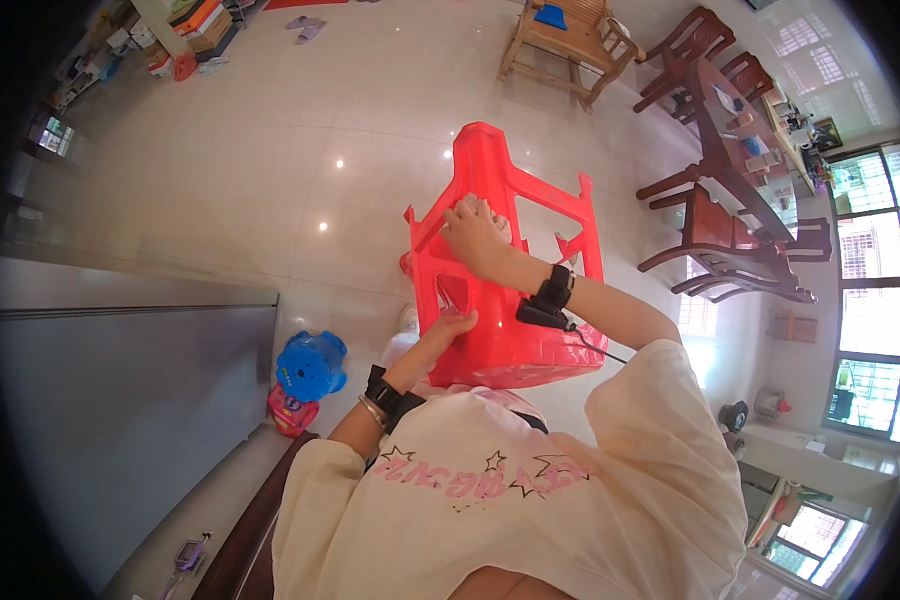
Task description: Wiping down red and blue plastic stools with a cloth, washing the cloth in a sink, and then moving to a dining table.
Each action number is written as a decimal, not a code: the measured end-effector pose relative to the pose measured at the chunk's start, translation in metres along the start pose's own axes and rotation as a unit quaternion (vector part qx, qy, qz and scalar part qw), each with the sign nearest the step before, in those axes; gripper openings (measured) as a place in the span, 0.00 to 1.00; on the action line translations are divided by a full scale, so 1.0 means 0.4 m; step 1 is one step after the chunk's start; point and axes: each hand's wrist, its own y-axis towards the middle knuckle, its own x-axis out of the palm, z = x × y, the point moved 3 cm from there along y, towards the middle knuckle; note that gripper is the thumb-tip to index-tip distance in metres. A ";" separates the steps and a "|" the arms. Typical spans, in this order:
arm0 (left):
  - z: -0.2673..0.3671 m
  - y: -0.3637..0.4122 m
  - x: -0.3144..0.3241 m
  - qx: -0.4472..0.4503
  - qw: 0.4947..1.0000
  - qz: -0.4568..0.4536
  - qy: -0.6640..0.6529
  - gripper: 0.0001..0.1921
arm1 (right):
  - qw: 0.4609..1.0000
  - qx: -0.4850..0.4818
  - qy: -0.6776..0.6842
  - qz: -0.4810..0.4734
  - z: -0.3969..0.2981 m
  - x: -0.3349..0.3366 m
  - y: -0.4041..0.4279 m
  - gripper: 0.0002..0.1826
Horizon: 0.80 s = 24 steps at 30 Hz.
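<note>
A red plastic stool (487,150) lies tipped on its side before me, its legs pointing away and its seat close to my body. My left hand (450,330) grips the stool's side near an opening, the thumb on the red plastic. A crumpled pale cloth (499,223) is bunched under my right hand (474,236), which presses it against a leg of the stool. Part of the cloth is hidden by the fingers.
A grey cabinet-like surface (135,375) stands at the left, beside a blue stool (311,366) and a pink plastic item (292,411). A wooden armchair (570,45) is ahead. Wooden chairs (709,225) surround a table (735,142) at the right.
</note>
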 end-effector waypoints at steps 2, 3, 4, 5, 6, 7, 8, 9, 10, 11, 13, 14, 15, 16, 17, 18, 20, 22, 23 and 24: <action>-0.001 0.002 0.001 -0.002 1.000 0.004 0.004 0.22 | 0.999 0.000 0.044 -0.025 0.011 0.006 0.004 0.10; 0.000 0.005 0.006 0.008 1.000 0.021 0.013 0.24 | 0.995 0.001 0.088 -0.052 0.020 0.013 0.006 0.09; 0.001 0.005 0.009 0.017 0.999 0.036 0.023 0.26 | 0.995 0.003 0.089 -0.052 0.037 0.027 0.010 0.09; 0.004 0.003 0.012 0.015 0.999 0.035 0.024 0.26 | 0.985 0.025 0.165 -0.034 0.066 0.040 0.018 0.10; 0.009 0.001 0.016 0.014 0.999 0.025 0.027 0.26 | 0.970 0.046 0.240 -0.016 0.096 0.054 0.025 0.10; 0.013 0.001 0.020 0.014 0.999 0.016 0.030 0.26 | 0.969 0.047 0.241 -0.016 0.118 0.062 0.031 0.10; 0.009 0.006 0.017 0.013 0.999 0.016 0.030 0.26 | 0.957 0.077 0.279 0.027 0.146 0.066 0.035 0.10; 0.001 0.014 0.011 0.002 0.999 0.016 0.032 0.27 | 0.941 0.106 0.315 0.070 0.172 0.072 0.037 0.10; -0.007 0.022 0.005 -0.010 0.999 0.017 0.035 0.27 | 0.931 0.131 0.324 0.105 0.192 0.079 0.032 0.09; -0.014 0.027 -0.001 -0.009 0.999 0.018 0.035 0.27 | 0.931 0.130 0.324 0.106 0.206 0.089 0.030 0.09; -0.023 0.037 -0.010 -0.012 0.999 0.024 0.043 0.27 | 0.915 0.150 0.335 0.170 0.234 0.095 0.023 0.10; -0.028 0.041 -0.015 -0.011 0.999 0.025 0.043 0.27 | 0.915 0.149 0.334 0.171 0.241 0.102 0.022 0.10; -0.032 0.039 -0.020 -0.009 0.998 0.025 0.048 0.27 | 0.910 0.171 0.338 0.170 0.245 0.106 0.018 0.10; -0.036 0.038 -0.024 -0.007 0.998 0.026 0.053 0.27 | 0.904 0.192 0.341 0.170 0.250 0.110 0.015 0.11; -0.041 0.037 -0.027 -0.007 0.998 0.026 0.053 0.27 | 0.904 0.192 0.341 0.169 0.251 0.113 0.016 0.11; -0.040 0.035 -0.027 0.002 0.999 0.025 0.042 0.27 | 0.907 0.223 0.316 0.167 0.262 0.127 0.017 0.12; -0.035 0.035 -0.025 0.010 0.999 0.024 0.032 0.27 | 0.908 0.254 0.290 0.164 0.282 0.154 0.016 0.13; -0.033 0.036 -0.023 0.001 0.999 0.031 0.025 0.27 | 0.892 0.273 0.329 0.151 0.303 0.186 0.009 0.15; -0.034 0.040 -0.024 0.001 0.999 0.031 0.025 0.27 | 0.892 0.273 0.329 0.151 0.313 0.200 0.008 0.15; -0.035 0.042 -0.024 0.002 0.999 0.032 0.026 0.27 | 0.888 0.272 0.339 0.152 0.320 0.205 0.009 0.14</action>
